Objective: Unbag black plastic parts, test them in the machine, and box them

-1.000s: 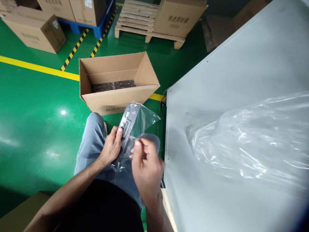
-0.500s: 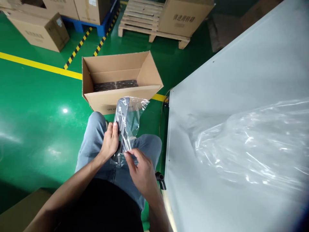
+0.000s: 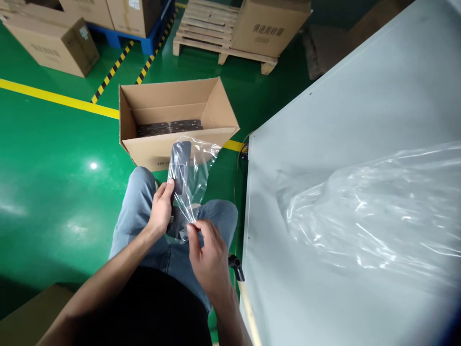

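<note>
A long dark grey plastic part point(image 3: 181, 166) lies inside a clear plastic bag point(image 3: 199, 180), held over my lap. My left hand point(image 3: 162, 204) is closed on the part's left edge through the film, thumb on top. Between the thumb and forefinger of my right hand point(image 3: 209, 252) a fold of the bag is pinched, near the part's lower end. The bag's loose film spreads to the upper right of the part. Just beyond it stands an open cardboard box point(image 3: 180, 142), with dark film-wrapped items point(image 3: 170, 128) laid in rows inside.
On the right, a grey-white table point(image 3: 273, 288) carries a heap of clear plastic bags point(image 3: 363, 206). A black pipe joint point(image 3: 236, 266) is by its near edge. Further off are a wooden pallet point(image 3: 205, 29) with a carton point(image 3: 270, 29), a blue pallet point(image 3: 147, 43) and another carton point(image 3: 54, 48).
The grey part has turned in my left hand, so more of its broad face shows. My right hand keeps its pinch on the bag. The whole view has shifted slightly.
</note>
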